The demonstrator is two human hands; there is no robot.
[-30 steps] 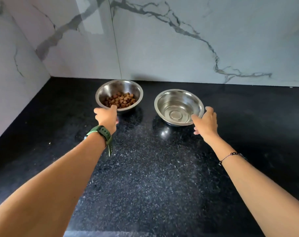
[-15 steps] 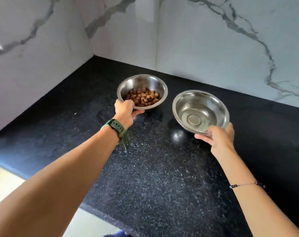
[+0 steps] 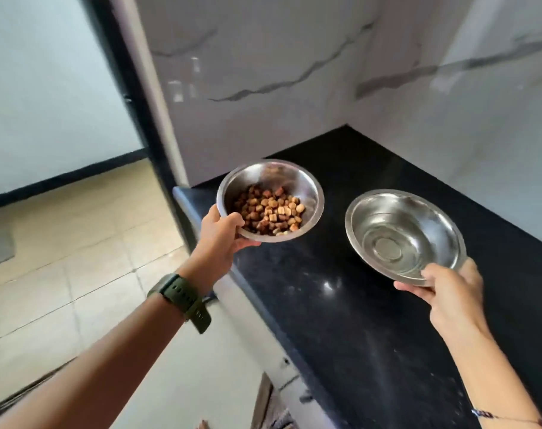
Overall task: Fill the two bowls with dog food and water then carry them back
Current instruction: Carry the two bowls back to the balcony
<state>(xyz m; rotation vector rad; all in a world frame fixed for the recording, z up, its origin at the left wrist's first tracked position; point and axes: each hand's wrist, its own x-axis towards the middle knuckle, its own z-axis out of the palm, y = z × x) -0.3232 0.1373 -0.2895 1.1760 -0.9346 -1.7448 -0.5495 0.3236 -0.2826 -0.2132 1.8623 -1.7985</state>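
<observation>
A steel bowl of brown dog food [image 3: 291, 181] is held up in the air over the left end of the black counter [image 3: 341, 305]. My left hand [image 3: 221, 236], with a green watch on its wrist, grips the bowl's near rim. To its right a second steel bowl holding clear water [image 3: 400, 236] is also lifted above the counter, tilted a little towards me. My right hand [image 3: 446, 289] pinches that bowl's near rim, thumb on top.
White marble wall panels [image 3: 294, 72] rise behind the counter and meet in a corner at the back right. A dark vertical frame [image 3: 130, 97] stands at the left. Beige floor tiles [image 3: 62, 258] lie beyond the counter's left edge.
Both hands have closed on the bowls and lifted them off the counter. My view has swung left, so the counter's end and the floor now show.
</observation>
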